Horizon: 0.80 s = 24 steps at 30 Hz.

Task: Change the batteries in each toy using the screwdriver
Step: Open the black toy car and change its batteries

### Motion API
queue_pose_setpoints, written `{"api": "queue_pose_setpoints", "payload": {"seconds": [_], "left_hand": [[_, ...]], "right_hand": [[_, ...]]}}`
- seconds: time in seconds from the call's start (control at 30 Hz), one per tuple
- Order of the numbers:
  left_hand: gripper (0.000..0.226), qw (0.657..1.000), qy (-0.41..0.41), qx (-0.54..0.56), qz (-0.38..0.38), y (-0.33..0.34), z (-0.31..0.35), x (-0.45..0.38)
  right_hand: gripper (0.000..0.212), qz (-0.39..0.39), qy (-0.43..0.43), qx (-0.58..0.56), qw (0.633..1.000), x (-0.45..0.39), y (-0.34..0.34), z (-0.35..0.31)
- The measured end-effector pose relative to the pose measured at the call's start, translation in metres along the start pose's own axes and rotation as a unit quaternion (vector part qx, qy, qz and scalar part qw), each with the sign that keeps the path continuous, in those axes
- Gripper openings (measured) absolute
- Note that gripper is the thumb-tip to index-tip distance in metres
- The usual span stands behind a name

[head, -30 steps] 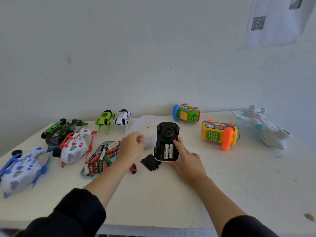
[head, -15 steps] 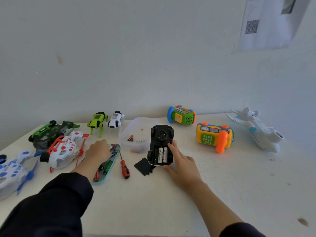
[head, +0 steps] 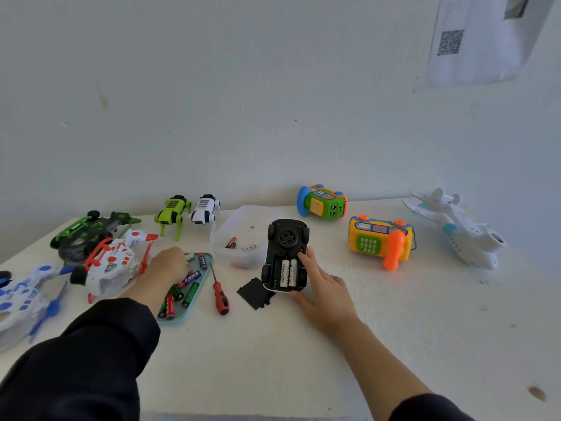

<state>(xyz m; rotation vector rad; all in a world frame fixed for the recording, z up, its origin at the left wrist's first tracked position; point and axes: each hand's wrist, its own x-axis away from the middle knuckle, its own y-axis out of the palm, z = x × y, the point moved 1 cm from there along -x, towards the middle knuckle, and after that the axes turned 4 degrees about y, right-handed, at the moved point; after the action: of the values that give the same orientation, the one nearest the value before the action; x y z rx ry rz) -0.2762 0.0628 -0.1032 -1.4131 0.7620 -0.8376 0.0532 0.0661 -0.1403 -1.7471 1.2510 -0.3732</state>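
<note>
Far left: one blue-and-white toy (head: 18,296), one green-and-black vehicle (head: 88,230), one red-and-white toy (head: 112,265). Behind: two robot dogs, one green (head: 171,209), one white (head: 205,209). Left hand (head: 170,264) down in the teal tray (head: 179,319) among loose batteries (head: 191,294), at least six showing; fingers hidden, so cannot tell whether gripping one. One red-handled screwdriver (head: 219,291) lying just right of the tray, untouched. One clear tub (head: 243,235) with a couple of small bits inside. One black cover (head: 255,293) flat beside one upturned black car (head: 285,256), two white cells seated in its bay. Right hand (head: 324,294) steadying the car's right side, fingers straight, thumb at its near end. Further right: one green toy phone (head: 323,203), one yellow phone (head: 379,241), one white plane (head: 458,232).
</note>
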Motion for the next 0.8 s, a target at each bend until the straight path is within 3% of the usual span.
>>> {"api": "queue_pose_setpoints", "payload": {"seconds": [0.53, 0.67, 0.8], "left_hand": [[0.023, 1.000, -0.027, 0.014, 0.005, -0.003, 0.004, 0.012], [0.037, 0.999, -0.031, 0.040, 0.020, -0.005, 0.003, 0.014], [0.022, 0.998, -0.012, 0.050, 0.023, -0.004, 0.004, 0.018]], "right_hand": [[0.070, -0.002, 0.006, 0.009, 1.000, 0.001, 0.000, 0.000], [0.070, 0.001, 0.005, 0.003, 1.000, 0.001, 0.001, 0.000], [0.070, 0.003, 0.004, 0.000, 1.000, 0.001, 0.001, 0.000]]}}
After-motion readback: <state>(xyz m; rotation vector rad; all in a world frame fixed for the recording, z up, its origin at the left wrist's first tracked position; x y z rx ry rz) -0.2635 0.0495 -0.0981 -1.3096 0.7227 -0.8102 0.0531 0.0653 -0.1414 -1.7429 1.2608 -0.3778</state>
